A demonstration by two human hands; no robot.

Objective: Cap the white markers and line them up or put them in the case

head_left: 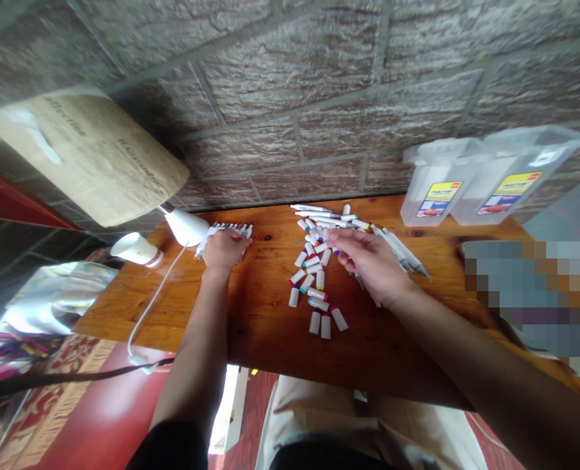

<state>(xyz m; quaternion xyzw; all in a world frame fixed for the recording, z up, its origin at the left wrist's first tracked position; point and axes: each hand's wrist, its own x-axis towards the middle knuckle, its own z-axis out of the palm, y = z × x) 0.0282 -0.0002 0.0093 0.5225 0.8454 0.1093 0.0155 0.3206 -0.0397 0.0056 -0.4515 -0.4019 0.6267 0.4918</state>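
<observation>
My left hand [225,250] is closed around a bundle of white markers [228,228] at the back left of the wooden table [260,313]. My right hand [366,258] lies over a loose pile of white markers [339,220], its fingers stretched out toward several separate marker caps [314,281] with coloured ends. The caps lie scattered in a column down the middle of the table. More uncapped markers [400,251] lie just right of my right hand.
Two clear plastic boxes [434,186] [513,176] stand at the back right against the brick wall [290,98]. A white lamp [187,226] with a cord, a paper cup [136,249] and a cardboard piece [89,156] sit at the left. A blurred patch [535,300] covers the right.
</observation>
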